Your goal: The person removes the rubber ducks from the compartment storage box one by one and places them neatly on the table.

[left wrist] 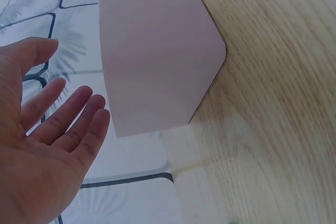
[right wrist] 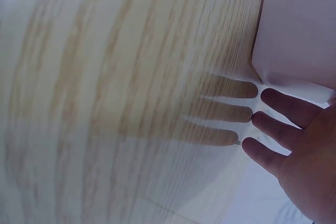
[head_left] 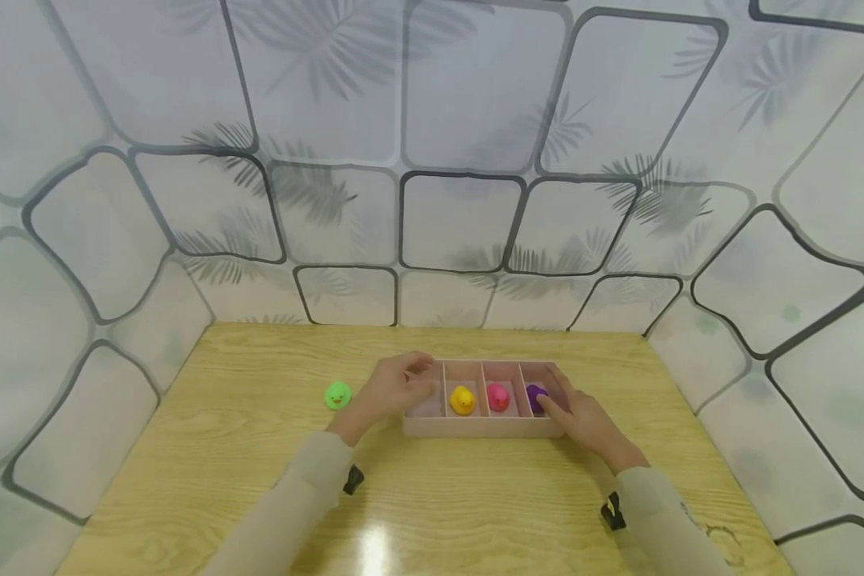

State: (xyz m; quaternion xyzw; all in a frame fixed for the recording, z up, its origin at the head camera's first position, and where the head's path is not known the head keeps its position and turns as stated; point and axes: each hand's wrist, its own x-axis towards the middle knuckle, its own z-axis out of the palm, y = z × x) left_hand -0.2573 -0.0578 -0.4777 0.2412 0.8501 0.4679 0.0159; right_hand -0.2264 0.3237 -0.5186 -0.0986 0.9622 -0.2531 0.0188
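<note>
A pink four-compartment box (head_left: pixel 484 430) sits on the table. In its right compartment lies a purple duck (head_left: pixel 535 394), with a pink duck (head_left: pixel 498 398) and a yellow duck (head_left: pixel 463 400) in the middle ones. My left hand (head_left: pixel 392 392) is at the box's left end, fingers loosely bent and holding nothing; the left wrist view shows its palm beside the box wall. At the right end, my right hand (head_left: pixel 586 420) has its thumb against the purple duck. The right wrist view shows three straight fingers (right wrist: pixel 286 129) outside the box; thumb and index are hidden there.
A green duck (head_left: pixel 338 395) sits on the wooden table (head_left: pixel 432 496), left of the box and close to my left wrist. A patterned white curtain (head_left: pixel 461 224) encloses the back and sides of the table.
</note>
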